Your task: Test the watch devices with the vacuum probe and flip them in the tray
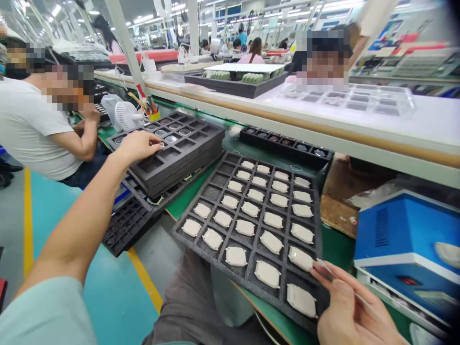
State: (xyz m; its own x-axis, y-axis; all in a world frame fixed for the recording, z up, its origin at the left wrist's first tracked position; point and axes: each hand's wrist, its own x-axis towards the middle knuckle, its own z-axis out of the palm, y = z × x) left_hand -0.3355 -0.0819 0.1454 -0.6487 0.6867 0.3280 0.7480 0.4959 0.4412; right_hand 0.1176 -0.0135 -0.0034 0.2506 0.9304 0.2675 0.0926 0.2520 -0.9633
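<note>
My left hand reaches over a dark foam tray at the left, fingers bent down and closed at one compartment. Whatever lies between those fingertips is mostly hidden. Clear, rounded-square pieces sit in some compartments beside it. At the lower right, my right hand is closed around a thin, pale stick-like tool. Its tip is beside a cream, watch-case-shaped part. Many such parts fill a larger foam tray in front of me; several compartments at its far left hold none.
The left tray tops a stack, with another compartment tray lower down. A blue machine stands at the right. A long black tray lies under the raised white shelf. Co-workers sit left and opposite; a white fan stands behind the stack.
</note>
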